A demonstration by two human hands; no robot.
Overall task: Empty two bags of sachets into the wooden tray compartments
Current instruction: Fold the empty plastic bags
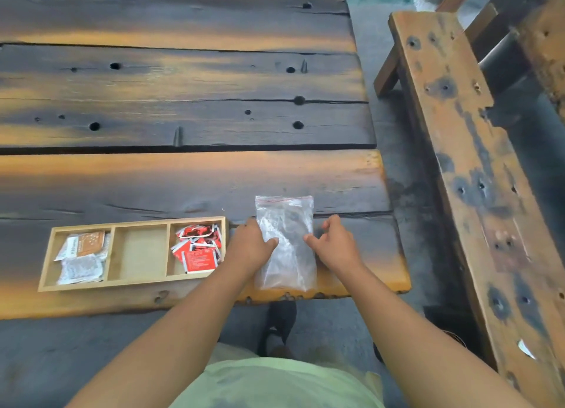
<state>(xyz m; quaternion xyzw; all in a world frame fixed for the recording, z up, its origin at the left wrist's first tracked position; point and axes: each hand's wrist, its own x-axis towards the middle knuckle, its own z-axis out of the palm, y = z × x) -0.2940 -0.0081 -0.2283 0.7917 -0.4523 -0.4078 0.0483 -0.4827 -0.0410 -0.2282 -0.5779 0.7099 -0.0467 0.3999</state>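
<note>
Emptying looks done: red sachets (197, 248) in right compartment of tray (137, 221), white sachets (81, 268) left. Clear bag (286, 224) flat on table (183, 178) beside tray, seemingly empty. Left hand (249, 245) pinching its edge; right hand (334, 242) grip unclear. Next, guessing: set aside.

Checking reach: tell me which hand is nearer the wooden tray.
Left. The left hand is just right of the wooden tray; the right hand lies beyond the bag.

Figure: A dark, scorched plank table (183, 80), pitted with knot holes, is shown. A weathered wooden bench (452, 132) is set along its right side, separated by grey floor (371, 40).
</note>
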